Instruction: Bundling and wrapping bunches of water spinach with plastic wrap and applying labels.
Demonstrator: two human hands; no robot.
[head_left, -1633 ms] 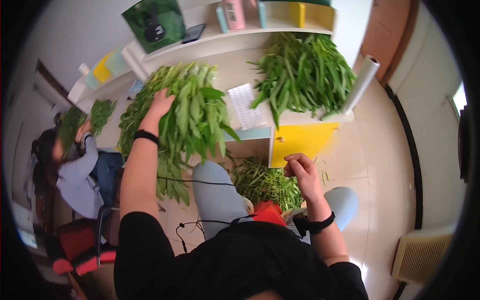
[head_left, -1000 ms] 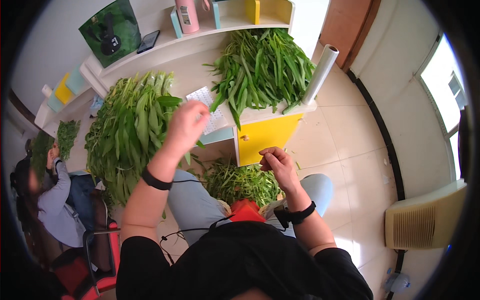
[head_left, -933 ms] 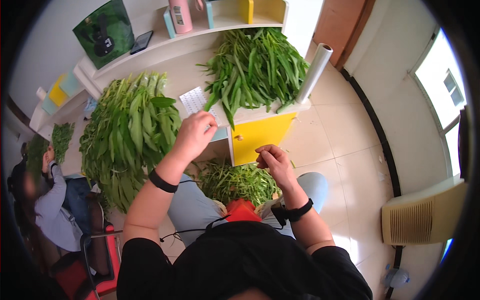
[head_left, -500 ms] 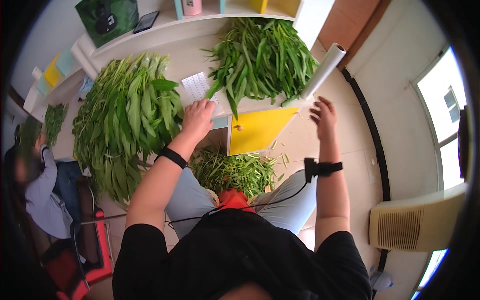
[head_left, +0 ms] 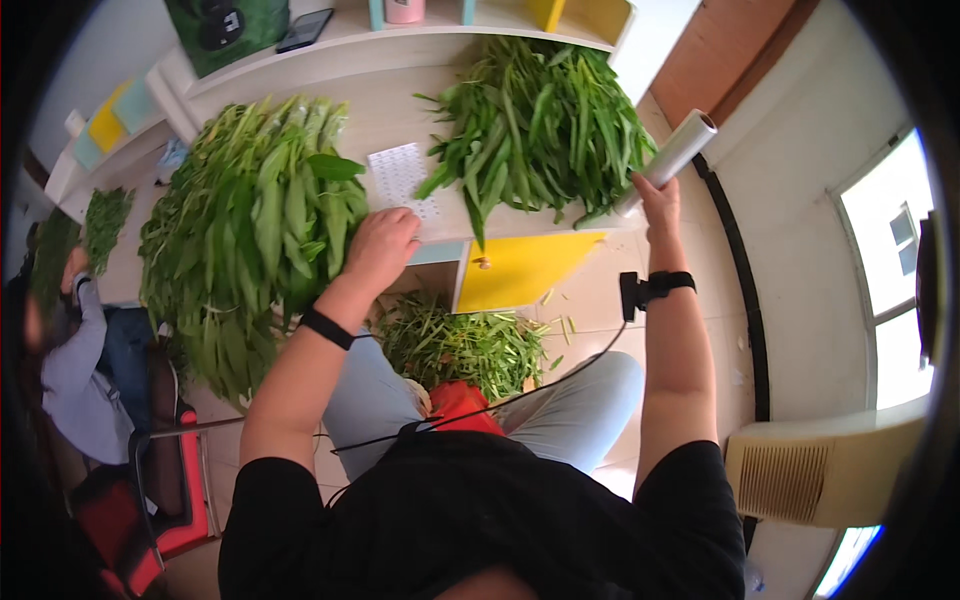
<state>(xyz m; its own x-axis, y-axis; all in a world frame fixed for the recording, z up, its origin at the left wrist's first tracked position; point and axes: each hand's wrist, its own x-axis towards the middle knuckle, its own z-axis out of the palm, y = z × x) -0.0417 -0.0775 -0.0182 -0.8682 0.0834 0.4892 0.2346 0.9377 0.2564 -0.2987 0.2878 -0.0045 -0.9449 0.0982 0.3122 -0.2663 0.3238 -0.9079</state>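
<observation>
My right hand (head_left: 661, 208) is closed round the lower part of a roll of clear plastic film (head_left: 682, 148) at the desk's right end. My left hand (head_left: 384, 245) rests at the desk's front edge, its fingers lying loosely with nothing seen in them. Just beyond it lies a white sheet of small printed labels (head_left: 398, 175). A big heap of leafy green stalks (head_left: 265, 215) spreads left of that hand and hangs over the edge. Another pile of long-leaved greens (head_left: 545, 130) covers the desk's right side, beside the roll.
Cut stems and leaves (head_left: 465, 345) are heaped on the floor below the yellow cabinet door (head_left: 525, 270). A shelf at the back holds a phone (head_left: 305, 31) and a green bag (head_left: 228, 30). At left, another person (head_left: 85, 370) sits handling greens. A red chair (head_left: 195, 500) stands there.
My right hand has reached in from beside the roll and taken hold of its lower part. My left hand has drawn back slightly from the label sheet toward the desk edge.
</observation>
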